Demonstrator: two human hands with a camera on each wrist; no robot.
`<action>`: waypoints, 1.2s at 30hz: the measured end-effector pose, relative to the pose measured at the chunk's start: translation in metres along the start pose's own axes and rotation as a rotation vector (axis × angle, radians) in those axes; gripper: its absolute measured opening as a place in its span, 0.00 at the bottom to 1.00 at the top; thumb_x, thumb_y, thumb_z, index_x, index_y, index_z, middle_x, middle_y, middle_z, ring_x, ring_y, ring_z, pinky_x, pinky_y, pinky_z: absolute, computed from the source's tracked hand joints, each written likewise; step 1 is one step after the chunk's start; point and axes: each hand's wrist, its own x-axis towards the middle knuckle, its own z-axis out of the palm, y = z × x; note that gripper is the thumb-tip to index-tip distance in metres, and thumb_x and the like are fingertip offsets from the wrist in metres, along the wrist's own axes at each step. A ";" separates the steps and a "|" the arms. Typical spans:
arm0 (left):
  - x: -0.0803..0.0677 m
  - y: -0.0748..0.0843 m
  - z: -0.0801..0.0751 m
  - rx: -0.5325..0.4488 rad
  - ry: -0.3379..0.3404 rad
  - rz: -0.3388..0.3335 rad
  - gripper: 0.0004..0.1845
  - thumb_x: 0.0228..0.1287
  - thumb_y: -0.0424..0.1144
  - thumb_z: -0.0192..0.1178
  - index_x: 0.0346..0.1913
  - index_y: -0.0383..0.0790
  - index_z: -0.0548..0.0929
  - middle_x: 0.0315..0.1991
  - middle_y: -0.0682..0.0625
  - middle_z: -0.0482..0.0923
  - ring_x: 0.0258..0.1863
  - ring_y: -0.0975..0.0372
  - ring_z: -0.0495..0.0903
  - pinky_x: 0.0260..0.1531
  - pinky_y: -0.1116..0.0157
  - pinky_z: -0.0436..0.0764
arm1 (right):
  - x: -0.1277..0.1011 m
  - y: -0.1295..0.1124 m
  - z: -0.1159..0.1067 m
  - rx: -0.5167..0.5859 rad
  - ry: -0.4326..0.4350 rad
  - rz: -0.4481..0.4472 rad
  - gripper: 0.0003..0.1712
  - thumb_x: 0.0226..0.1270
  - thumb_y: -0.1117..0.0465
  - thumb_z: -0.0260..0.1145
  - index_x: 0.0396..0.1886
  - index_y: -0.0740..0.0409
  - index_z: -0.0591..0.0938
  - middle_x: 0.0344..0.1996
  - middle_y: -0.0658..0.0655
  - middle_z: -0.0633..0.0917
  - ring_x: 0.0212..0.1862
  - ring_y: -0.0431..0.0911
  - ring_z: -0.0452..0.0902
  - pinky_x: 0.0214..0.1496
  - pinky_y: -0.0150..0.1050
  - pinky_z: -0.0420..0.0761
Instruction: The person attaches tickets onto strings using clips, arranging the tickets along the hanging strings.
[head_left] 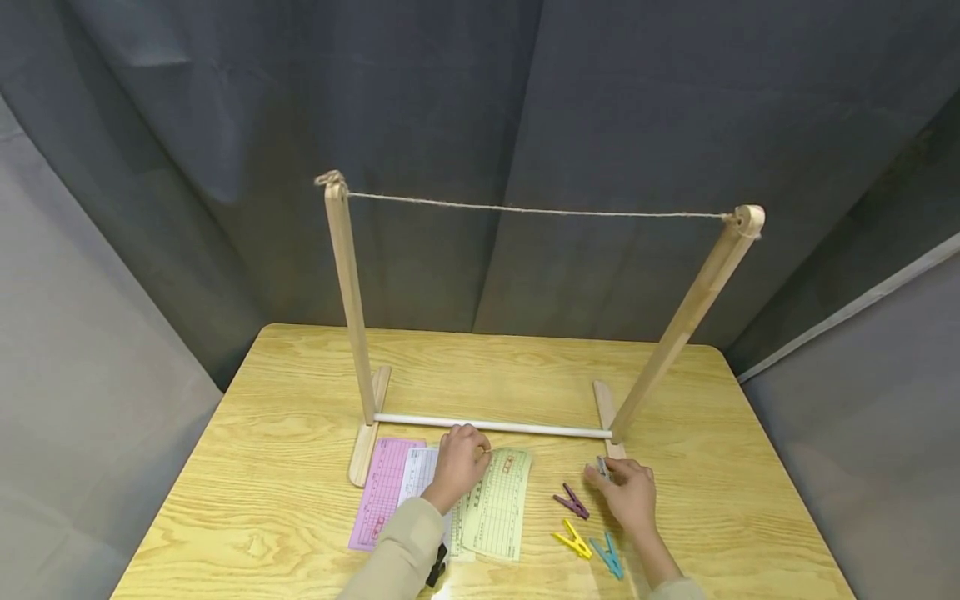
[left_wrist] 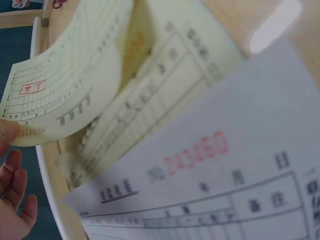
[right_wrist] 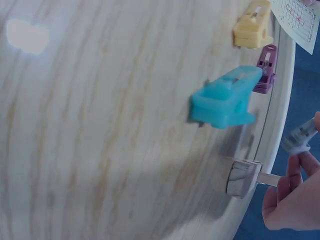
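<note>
My left hand pinches the top edge of a pale yellow-green form slip. In the left wrist view that slip is lifted and curves up from a similar slip beneath it. A white slip and a pink slip lie to the left, partly hidden by the left arm. My right hand holds a grey clothespin between thumb and fingers, off the table. Near it lie a purple clothespin, a yellow clothespin and a blue clothespin.
Behind the hands stands a wooden frame, with a left post, a right post and a white bottom bar. A twine line runs between the post tops. Grey curtains surround the wooden table.
</note>
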 end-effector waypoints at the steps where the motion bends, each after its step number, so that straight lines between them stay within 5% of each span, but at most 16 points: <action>1: 0.000 0.001 -0.002 -0.005 0.005 -0.001 0.02 0.49 0.36 0.65 0.26 0.44 0.82 0.29 0.56 0.75 0.34 0.63 0.70 0.39 0.62 0.68 | 0.000 -0.001 -0.001 0.009 -0.003 0.007 0.25 0.51 0.55 0.71 0.43 0.70 0.80 0.41 0.65 0.80 0.43 0.54 0.65 0.40 0.43 0.64; 8: -0.002 0.008 -0.018 -0.058 0.017 -0.035 0.04 0.48 0.36 0.66 0.26 0.45 0.81 0.28 0.57 0.78 0.34 0.63 0.72 0.40 0.61 0.69 | 0.000 -0.008 -0.007 0.051 -0.002 0.025 0.22 0.52 0.57 0.70 0.43 0.68 0.80 0.38 0.64 0.79 0.43 0.53 0.65 0.40 0.44 0.65; 16: -0.003 0.007 -0.036 -0.307 -0.023 -0.095 0.02 0.51 0.33 0.65 0.26 0.42 0.81 0.26 0.57 0.78 0.34 0.62 0.74 0.40 0.62 0.72 | -0.003 -0.024 -0.014 0.091 0.024 -0.001 0.20 0.53 0.59 0.69 0.42 0.69 0.80 0.41 0.66 0.79 0.44 0.54 0.66 0.44 0.48 0.67; 29: -0.001 0.007 -0.065 -0.494 -0.121 -0.052 0.03 0.54 0.36 0.64 0.30 0.41 0.82 0.27 0.57 0.79 0.30 0.66 0.76 0.34 0.67 0.74 | -0.001 -0.045 -0.028 0.169 -0.046 0.118 0.24 0.58 0.56 0.65 0.49 0.68 0.77 0.46 0.66 0.75 0.49 0.52 0.65 0.51 0.47 0.63; 36: 0.001 0.013 -0.082 -0.540 -0.124 -0.009 0.04 0.55 0.36 0.64 0.30 0.39 0.82 0.27 0.57 0.80 0.30 0.67 0.77 0.34 0.68 0.76 | 0.000 -0.054 -0.032 0.166 -0.014 0.078 0.19 0.59 0.56 0.65 0.44 0.65 0.80 0.39 0.61 0.81 0.40 0.45 0.72 0.40 0.36 0.70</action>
